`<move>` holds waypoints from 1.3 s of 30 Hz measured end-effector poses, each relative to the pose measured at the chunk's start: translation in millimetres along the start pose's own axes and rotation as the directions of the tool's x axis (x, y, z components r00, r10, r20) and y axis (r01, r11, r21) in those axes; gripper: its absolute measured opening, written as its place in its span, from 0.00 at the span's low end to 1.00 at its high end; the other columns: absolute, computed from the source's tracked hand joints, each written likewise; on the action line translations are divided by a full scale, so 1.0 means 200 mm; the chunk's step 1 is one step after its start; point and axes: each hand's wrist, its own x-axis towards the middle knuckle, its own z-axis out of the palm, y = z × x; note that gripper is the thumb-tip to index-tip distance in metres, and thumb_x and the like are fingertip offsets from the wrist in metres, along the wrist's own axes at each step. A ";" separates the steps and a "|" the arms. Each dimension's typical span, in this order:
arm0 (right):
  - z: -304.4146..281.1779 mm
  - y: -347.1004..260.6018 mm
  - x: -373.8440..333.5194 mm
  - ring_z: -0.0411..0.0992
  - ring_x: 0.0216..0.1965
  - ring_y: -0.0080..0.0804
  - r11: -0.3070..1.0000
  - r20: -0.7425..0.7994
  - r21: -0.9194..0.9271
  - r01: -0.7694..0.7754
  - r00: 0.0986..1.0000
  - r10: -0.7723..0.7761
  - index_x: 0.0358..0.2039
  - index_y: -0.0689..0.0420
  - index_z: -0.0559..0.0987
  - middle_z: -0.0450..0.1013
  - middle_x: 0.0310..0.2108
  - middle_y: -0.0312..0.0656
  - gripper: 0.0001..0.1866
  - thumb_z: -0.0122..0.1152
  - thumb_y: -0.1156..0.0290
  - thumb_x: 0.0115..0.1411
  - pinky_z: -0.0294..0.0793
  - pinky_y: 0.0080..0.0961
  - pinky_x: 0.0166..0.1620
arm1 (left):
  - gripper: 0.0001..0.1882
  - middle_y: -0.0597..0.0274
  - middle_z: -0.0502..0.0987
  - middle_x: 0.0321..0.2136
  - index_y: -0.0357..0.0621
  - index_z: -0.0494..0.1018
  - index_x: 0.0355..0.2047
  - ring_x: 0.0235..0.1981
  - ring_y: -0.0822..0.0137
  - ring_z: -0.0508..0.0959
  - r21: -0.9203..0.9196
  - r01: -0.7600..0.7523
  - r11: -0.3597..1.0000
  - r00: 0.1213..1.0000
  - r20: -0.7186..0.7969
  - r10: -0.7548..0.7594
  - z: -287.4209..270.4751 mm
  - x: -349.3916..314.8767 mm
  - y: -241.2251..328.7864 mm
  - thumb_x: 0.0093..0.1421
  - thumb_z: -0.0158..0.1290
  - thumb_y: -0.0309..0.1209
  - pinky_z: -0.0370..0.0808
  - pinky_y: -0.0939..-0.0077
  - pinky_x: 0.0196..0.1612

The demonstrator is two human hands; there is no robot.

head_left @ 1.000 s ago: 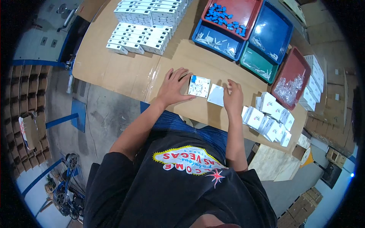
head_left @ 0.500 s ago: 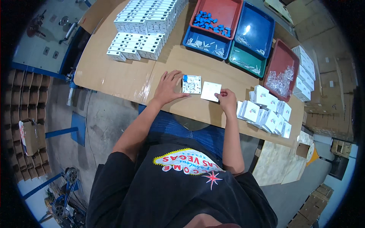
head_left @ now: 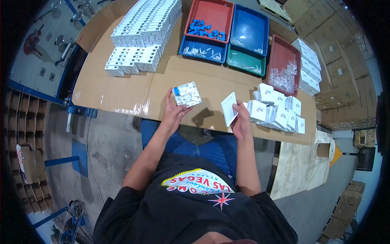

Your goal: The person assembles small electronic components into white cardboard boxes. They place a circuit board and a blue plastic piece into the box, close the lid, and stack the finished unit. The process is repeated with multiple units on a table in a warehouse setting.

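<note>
My left hand [head_left: 172,115] grips the lower left edge of a square white housing [head_left: 188,96] with small white parts inside and a blue terminal block [head_left: 176,91] at one corner. It is raised off the cardboard-covered table and slightly tilted. In my right hand [head_left: 241,120], thumb and fingers pinch a thin square white cover plate [head_left: 229,109], turned nearly on edge. A gap separates cover and housing. Just right of that hand lies a pile of white square covers [head_left: 280,112].
Stacked white units [head_left: 142,30] fill the table's far left. At the back stand a red tray [head_left: 211,12] of blue blocks, blue trays [head_left: 250,26] and a green tray [head_left: 243,65] of small parts, and a red tray [head_left: 283,55] of clear pieces. White boxes [head_left: 308,67] stand far right.
Both hands have lifted their pieces off the table and drawn nearer. The left now holds the housing it was beside; the right has tipped the cover from flat to near edge-on.
</note>
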 end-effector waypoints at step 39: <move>0.20 -0.07 -0.18 0.47 0.73 0.71 0.614 0.560 0.657 -0.438 0.828 -0.009 0.76 0.50 0.54 0.47 0.75 0.62 0.31 0.35 0.51 0.78 0.62 0.66 0.69 | 0.32 0.40 0.66 0.66 0.63 0.54 0.74 0.60 0.40 0.74 -0.462 0.382 0.801 0.901 0.378 -0.211 0.23 -0.19 0.05 0.73 0.36 0.53 0.75 0.36 0.58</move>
